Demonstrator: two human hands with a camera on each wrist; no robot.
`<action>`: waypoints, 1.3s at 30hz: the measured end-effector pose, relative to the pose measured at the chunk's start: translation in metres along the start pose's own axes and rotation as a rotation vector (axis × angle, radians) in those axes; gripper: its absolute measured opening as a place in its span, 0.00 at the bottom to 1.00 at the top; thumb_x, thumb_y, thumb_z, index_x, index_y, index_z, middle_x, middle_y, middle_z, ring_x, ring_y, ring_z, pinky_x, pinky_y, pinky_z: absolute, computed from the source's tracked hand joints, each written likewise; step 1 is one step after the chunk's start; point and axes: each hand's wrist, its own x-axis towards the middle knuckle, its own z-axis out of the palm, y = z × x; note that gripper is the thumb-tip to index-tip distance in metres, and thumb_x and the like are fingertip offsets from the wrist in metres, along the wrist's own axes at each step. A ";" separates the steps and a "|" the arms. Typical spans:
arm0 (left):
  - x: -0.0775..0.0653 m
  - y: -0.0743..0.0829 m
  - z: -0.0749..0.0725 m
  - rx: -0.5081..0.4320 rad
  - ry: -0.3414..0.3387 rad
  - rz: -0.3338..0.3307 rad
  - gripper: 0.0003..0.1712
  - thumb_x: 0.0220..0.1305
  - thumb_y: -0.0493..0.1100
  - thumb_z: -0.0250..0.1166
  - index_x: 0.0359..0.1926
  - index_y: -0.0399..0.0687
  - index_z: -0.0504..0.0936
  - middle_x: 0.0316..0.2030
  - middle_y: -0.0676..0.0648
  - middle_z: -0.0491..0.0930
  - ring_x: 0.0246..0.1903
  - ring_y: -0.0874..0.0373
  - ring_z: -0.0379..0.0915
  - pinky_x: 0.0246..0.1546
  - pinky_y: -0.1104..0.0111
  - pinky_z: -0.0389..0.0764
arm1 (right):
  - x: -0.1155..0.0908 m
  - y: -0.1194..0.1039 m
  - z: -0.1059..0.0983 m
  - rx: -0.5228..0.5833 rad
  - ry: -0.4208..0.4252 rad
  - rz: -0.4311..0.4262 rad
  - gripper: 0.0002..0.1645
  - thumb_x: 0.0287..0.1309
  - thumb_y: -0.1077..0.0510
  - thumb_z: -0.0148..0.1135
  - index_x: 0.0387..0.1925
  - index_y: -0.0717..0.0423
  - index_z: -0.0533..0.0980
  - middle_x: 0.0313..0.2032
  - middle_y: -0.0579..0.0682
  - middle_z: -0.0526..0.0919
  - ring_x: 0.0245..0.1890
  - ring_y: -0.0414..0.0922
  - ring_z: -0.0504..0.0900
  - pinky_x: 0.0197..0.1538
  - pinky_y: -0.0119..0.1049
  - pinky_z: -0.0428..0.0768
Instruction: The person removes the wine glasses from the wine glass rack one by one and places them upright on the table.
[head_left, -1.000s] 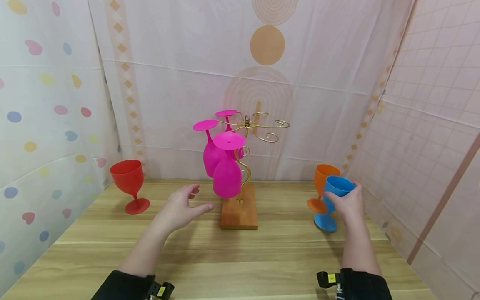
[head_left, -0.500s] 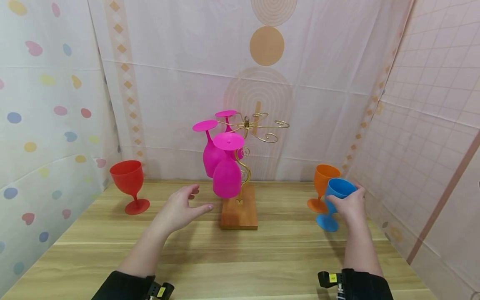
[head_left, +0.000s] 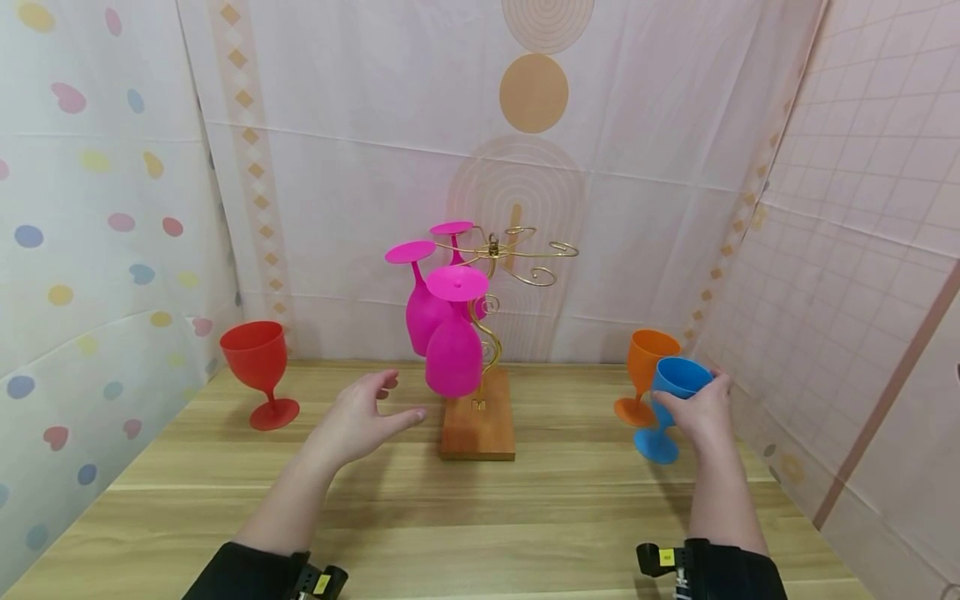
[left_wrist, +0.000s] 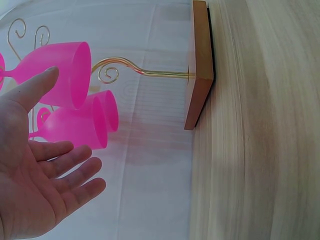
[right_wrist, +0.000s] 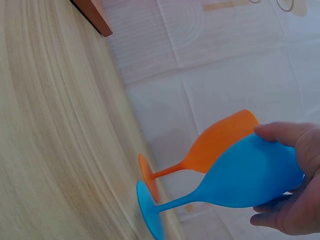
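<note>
My right hand (head_left: 705, 407) grips the bowl of a blue goblet (right_wrist: 255, 172) from its right side, thumb and fingers around it near the rim. The goblet is upright, its foot at the table. Just behind it stands an orange goblet (head_left: 651, 354). My left hand (head_left: 366, 421) is held out, fingers loosely extended and holding nothing, left of the rack's base. Near it, magenta goblets (head_left: 454, 354) hang upside down by their feet from the left arms of a gold wire rack (head_left: 493, 246). In the left wrist view the palm (left_wrist: 30, 200) shows plainly beneath those goblets.
A red goblet (head_left: 255, 354) stands upright at the table's left. The rack rises from a wooden base (head_left: 477, 433) mid-table, and its right arms carry no goblets. Patterned curtains (head_left: 360, 183) close off the back and sides of the wooden table (head_left: 480, 525).
The right hand and the blue goblet have shifted slightly right and toward me, and the goblet has become more upright. My left hand has stayed in place.
</note>
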 end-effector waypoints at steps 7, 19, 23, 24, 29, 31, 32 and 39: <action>-0.002 0.002 -0.004 -0.015 0.033 0.011 0.50 0.60 0.64 0.73 0.71 0.37 0.67 0.63 0.34 0.74 0.61 0.35 0.72 0.52 0.45 0.82 | -0.002 -0.005 -0.004 -0.064 0.002 -0.006 0.75 0.59 0.39 0.72 0.78 0.57 0.25 0.75 0.74 0.42 0.70 0.75 0.52 0.66 0.72 0.61; -0.004 0.008 -0.012 -0.001 0.152 0.064 0.49 0.60 0.66 0.72 0.69 0.36 0.70 0.61 0.36 0.76 0.59 0.39 0.73 0.53 0.45 0.81 | -0.007 -0.013 -0.004 -0.090 0.027 0.002 0.75 0.58 0.35 0.71 0.79 0.51 0.24 0.76 0.72 0.41 0.70 0.74 0.53 0.64 0.73 0.64; -0.005 0.009 -0.014 0.006 0.172 0.071 0.50 0.59 0.67 0.72 0.70 0.37 0.70 0.61 0.37 0.76 0.60 0.40 0.72 0.54 0.44 0.80 | -0.009 -0.016 -0.004 -0.074 0.061 -0.037 0.74 0.57 0.32 0.70 0.80 0.50 0.26 0.77 0.69 0.40 0.71 0.74 0.53 0.64 0.74 0.64; -0.005 0.009 -0.015 0.008 0.175 0.073 0.50 0.59 0.67 0.72 0.70 0.37 0.70 0.62 0.37 0.76 0.60 0.40 0.72 0.54 0.44 0.80 | -0.010 -0.017 -0.004 -0.068 0.074 -0.048 0.74 0.57 0.32 0.69 0.80 0.48 0.27 0.78 0.68 0.39 0.71 0.74 0.53 0.64 0.73 0.64; -0.006 0.008 -0.015 0.015 0.174 0.070 0.50 0.59 0.68 0.71 0.70 0.38 0.70 0.62 0.37 0.76 0.61 0.40 0.72 0.55 0.43 0.78 | -0.016 -0.026 0.000 -0.028 0.135 -0.139 0.71 0.57 0.31 0.69 0.81 0.47 0.33 0.80 0.60 0.40 0.73 0.69 0.53 0.67 0.71 0.62; -0.006 0.008 -0.015 0.014 0.168 0.068 0.51 0.59 0.68 0.71 0.70 0.38 0.70 0.62 0.37 0.76 0.61 0.40 0.72 0.56 0.43 0.78 | -0.020 -0.032 0.002 -0.015 0.157 -0.200 0.69 0.57 0.31 0.69 0.82 0.47 0.36 0.80 0.58 0.42 0.74 0.66 0.52 0.69 0.68 0.60; -0.006 0.009 -0.015 0.013 0.166 0.068 0.51 0.59 0.68 0.71 0.70 0.38 0.70 0.62 0.37 0.76 0.61 0.40 0.72 0.56 0.43 0.78 | -0.023 -0.035 0.004 -0.005 0.165 -0.236 0.69 0.56 0.31 0.69 0.82 0.47 0.37 0.80 0.56 0.43 0.75 0.65 0.52 0.70 0.67 0.59; -0.007 0.010 -0.017 0.004 0.162 0.060 0.50 0.59 0.67 0.72 0.70 0.39 0.70 0.63 0.37 0.75 0.62 0.40 0.72 0.57 0.43 0.78 | -0.037 -0.060 0.019 0.029 0.196 -0.500 0.64 0.55 0.33 0.72 0.81 0.50 0.48 0.78 0.53 0.53 0.76 0.58 0.53 0.73 0.62 0.58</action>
